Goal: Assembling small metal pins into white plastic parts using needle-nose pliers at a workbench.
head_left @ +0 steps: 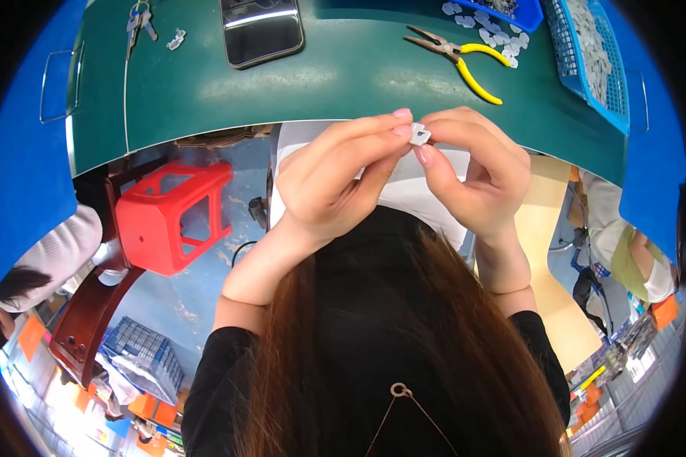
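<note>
Just past the near edge of the green table, I hold a small white plastic part [420,136] with a dark opening in its face. My left hand [334,169] pinches it between thumb and fingertips from the left. From the right, the thumb and index finger of my right hand [479,164] close on the same part. A tiny dark bit shows at the right fingertips, too small to name. Beyond my hands lie pliers [450,49] with yellow handles, jaws toward the left. Similar loose pale parts [501,38] are scattered behind the pliers.
A light-blue basket [623,113] full of pale parts stands at the right, near a dark-blue tray [532,24]. A phone [262,36], keys [135,24] and a small pale piece [176,39] lie on the table [343,84]. A red stool [154,236] is below left.
</note>
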`<state>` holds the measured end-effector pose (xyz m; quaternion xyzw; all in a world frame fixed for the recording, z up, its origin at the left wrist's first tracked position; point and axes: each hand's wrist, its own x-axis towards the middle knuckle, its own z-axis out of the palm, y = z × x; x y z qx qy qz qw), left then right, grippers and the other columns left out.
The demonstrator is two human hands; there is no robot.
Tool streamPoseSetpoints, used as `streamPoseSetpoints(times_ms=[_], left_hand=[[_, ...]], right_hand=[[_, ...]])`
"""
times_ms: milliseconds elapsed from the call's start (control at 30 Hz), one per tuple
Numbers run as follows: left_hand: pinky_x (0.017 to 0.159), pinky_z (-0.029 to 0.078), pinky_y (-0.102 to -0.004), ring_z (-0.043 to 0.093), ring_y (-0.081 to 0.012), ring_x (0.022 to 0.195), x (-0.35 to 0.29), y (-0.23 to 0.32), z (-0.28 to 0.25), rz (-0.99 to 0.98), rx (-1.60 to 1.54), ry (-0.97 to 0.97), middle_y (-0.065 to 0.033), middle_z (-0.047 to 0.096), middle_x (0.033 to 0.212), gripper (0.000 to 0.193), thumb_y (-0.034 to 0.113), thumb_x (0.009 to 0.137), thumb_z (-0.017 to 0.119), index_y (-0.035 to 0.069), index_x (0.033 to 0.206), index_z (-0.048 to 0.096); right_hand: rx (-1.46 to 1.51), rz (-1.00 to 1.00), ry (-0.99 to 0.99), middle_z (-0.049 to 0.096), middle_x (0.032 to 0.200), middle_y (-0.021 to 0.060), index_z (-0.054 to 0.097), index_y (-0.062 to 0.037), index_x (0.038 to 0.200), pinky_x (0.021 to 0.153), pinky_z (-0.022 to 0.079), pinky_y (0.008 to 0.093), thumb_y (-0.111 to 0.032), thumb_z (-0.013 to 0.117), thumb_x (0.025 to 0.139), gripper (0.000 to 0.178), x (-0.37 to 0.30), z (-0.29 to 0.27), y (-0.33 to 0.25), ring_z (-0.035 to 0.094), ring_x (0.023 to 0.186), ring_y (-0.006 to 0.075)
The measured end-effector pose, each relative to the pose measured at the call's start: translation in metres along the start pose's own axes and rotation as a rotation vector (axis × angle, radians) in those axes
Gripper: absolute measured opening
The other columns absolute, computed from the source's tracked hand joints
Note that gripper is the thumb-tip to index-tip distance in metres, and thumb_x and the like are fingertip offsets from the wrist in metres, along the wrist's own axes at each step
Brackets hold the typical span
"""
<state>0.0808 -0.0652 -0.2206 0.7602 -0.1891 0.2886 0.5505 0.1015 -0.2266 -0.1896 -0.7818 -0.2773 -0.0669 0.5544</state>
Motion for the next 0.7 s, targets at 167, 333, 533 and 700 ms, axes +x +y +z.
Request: streamPoseSetpoints(times_ms=[167, 333, 533, 700], left_hand=[[0.060, 0.055, -0.0247, 0.068, -0.0194, 0.075, 0.002, 0.001, -0.002, 0.065, 0.050, -0.051, -0.0098, 0.068, 0.090, 0.026, -0.006, 0.068, 0.072, 0.003, 0.092, 0.067], [0.057, 0.053, -0.0244, 0.066, -0.0188, 0.070, 0.001, 0.000, 0.002, 0.083, 0.092, -0.025, -0.0076, 0.066, 0.084, 0.026, -0.006, 0.067, 0.071, 0.004, 0.091, 0.068], [0.050, 0.048, -0.0250, 0.062, -0.0177, 0.060, 0.007, 0.004, 0.000, -0.003, 0.054, -0.055, -0.0065, 0.062, 0.075, 0.023, -0.008, 0.068, 0.069, 0.004, 0.088, 0.067], [0.049, 0.046, -0.0250, 0.060, -0.0178, 0.058, 0.012, 0.007, -0.004, -0.095, -0.012, -0.120, -0.0066, 0.062, 0.074, 0.021, -0.007, 0.070, 0.069, 0.004, 0.087, 0.066]], right_hand=[[-0.061, -0.030, 0.055, 0.063, 0.081, 0.0155, 0.060, 0.0082, 0.084, 0.064, 0.047, 0.0280, 0.012, 0.060, 0.067, 0.018, -0.002, 0.001, -0.001, 0.060, 0.072, 0.0221], [-0.057, -0.050, 0.128, 0.062, 0.073, 0.0101, 0.062, 0.0018, 0.078, 0.057, 0.048, 0.0256, 0.008, 0.064, 0.064, 0.015, 0.001, 0.005, 0.001, 0.060, 0.062, 0.0194], [-0.015, 0.036, 0.024, 0.062, 0.080, 0.0130, 0.060, 0.0070, 0.083, 0.063, 0.046, 0.0272, 0.012, 0.060, 0.068, 0.016, -0.003, 0.000, -0.002, 0.058, 0.071, 0.0200], [0.030, 0.116, -0.028, 0.062, 0.080, 0.0119, 0.060, 0.0060, 0.082, 0.066, 0.045, 0.0274, 0.010, 0.062, 0.071, 0.012, -0.003, -0.003, -0.004, 0.057, 0.073, 0.0194]])
